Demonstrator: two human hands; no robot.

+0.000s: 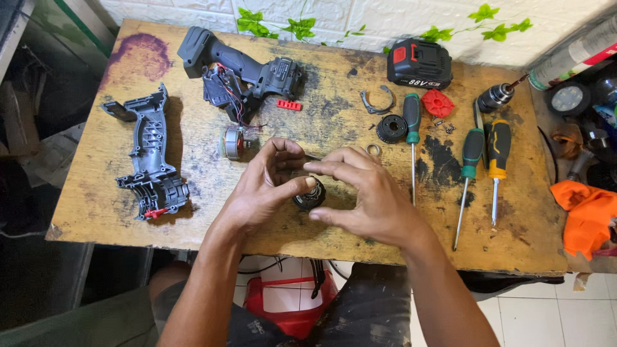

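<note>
Pinched between left hand (267, 186) and right hand (366, 193), low over the near edge of the tabletop (96, 212): a small black gear housing (310, 196), each grip closed on its rim with thumb and fingertips. Likely rigid, dense for its size and perhaps greasy (best held by the ribbed outer ring, not the open face). Farther back, a loose motor (233, 142), grey shell half (151, 164), screwdrivers (482, 160), battery pack (419, 63).

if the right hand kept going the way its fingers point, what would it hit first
The right hand points left toward the left hand, so it would likely meet those fingers and the round black gear part held between both hands first.
</note>
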